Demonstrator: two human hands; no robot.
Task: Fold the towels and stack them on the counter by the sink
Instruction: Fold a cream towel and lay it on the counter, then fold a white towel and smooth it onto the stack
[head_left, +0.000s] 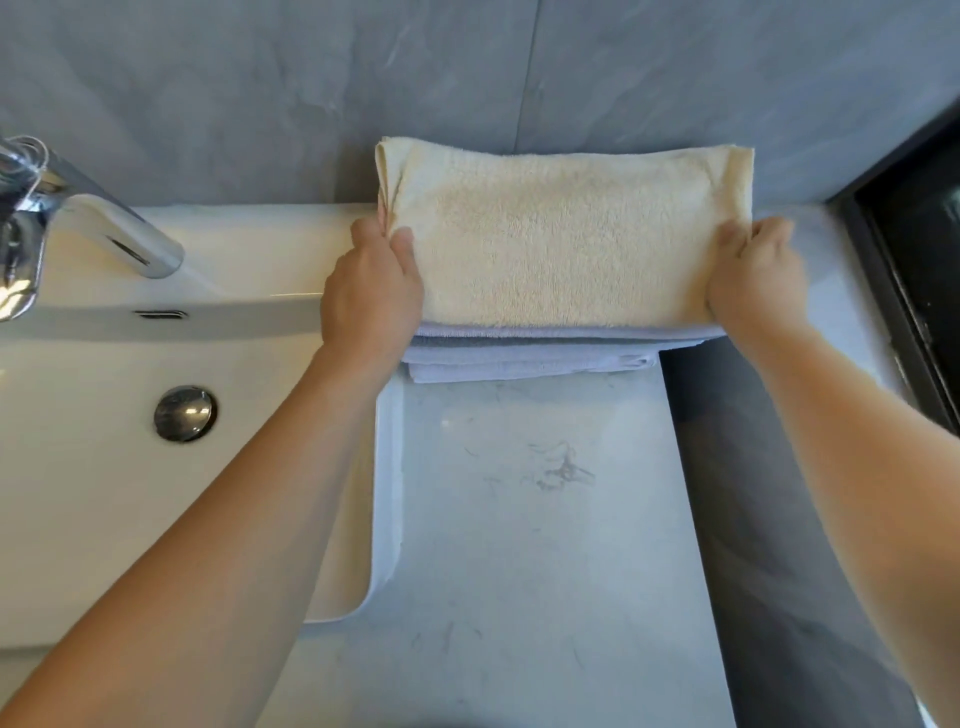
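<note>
A folded cream towel (563, 239) lies on top of a stack of folded pale lilac towels (530, 358) at the back of the white marble counter (519, 519), against the grey wall. My left hand (371, 291) grips the stack's left end, thumb on the cream towel's top. My right hand (753, 273) grips the right end the same way, its fingers curled round the edge. Both forearms reach in from the bottom corners.
A white sink basin (104, 467) with a chrome drain plug (184, 413) and a chrome tap (88, 208) sits to the left. On the right the counter ends at a grey drop (753, 519). A dark framed panel (914, 260) stands at the far right.
</note>
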